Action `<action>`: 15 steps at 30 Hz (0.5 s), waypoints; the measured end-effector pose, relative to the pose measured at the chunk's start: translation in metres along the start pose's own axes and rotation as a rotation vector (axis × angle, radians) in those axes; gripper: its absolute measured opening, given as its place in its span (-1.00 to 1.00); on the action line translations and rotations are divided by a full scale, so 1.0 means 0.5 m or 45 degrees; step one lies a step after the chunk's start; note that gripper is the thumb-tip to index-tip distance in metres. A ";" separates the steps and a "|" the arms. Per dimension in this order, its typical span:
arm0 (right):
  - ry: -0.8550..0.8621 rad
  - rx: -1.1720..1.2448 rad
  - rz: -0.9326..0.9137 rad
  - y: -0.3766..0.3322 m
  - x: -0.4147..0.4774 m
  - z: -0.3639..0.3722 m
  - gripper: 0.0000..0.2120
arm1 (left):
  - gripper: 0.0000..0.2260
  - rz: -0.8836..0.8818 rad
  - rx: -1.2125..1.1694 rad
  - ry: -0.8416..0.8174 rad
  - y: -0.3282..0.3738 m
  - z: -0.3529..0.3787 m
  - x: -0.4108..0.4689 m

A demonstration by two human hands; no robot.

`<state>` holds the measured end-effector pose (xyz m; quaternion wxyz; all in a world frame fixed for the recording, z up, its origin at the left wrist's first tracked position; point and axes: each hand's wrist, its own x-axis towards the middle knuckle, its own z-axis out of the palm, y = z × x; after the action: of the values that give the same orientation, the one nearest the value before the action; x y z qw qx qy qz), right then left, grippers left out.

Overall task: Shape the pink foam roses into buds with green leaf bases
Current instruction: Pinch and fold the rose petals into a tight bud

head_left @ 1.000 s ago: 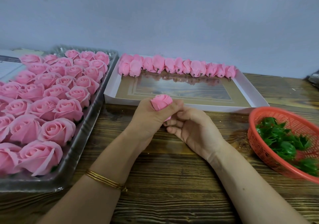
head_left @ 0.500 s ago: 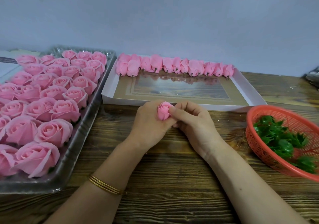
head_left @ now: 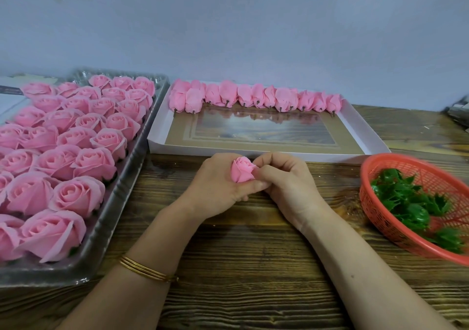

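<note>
One pink bud (head_left: 242, 170) gripped between left hand (head_left: 215, 186) and right hand (head_left: 288, 185), fingers curled.

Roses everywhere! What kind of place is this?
Probably a craft worktable for making fake flowers: a tray full of pink roses, a box with a row of finished buds, and a basket of green leaf bases.

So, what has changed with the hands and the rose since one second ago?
The right hand came up and its fingers closed on the pink rose, which the left hand lowered slightly and keeps gripping. The tray, the white box and the red basket stayed put.
</note>
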<state>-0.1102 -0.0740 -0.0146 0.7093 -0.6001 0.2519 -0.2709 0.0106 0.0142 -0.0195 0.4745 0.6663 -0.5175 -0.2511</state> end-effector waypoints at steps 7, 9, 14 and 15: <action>-0.043 0.029 -0.002 -0.002 -0.001 -0.002 -0.80 | -0.68 0.062 -0.040 -0.164 0.002 -0.012 -0.003; -0.035 0.061 0.020 -0.002 0.000 -0.002 -0.83 | -0.62 0.074 -0.059 -0.186 -0.002 -0.013 -0.001; -0.094 0.130 0.068 -0.006 0.003 -0.008 -0.82 | -0.59 0.086 -0.111 -0.193 -0.006 -0.014 0.001; -0.108 0.137 0.075 -0.008 0.002 -0.010 -0.78 | -0.62 0.083 -0.119 -0.183 -0.006 -0.013 0.001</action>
<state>-0.1132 -0.0789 -0.0114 0.7583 -0.5643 0.2243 -0.2373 0.0176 0.0162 -0.0194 0.4747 0.6064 -0.5594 -0.3068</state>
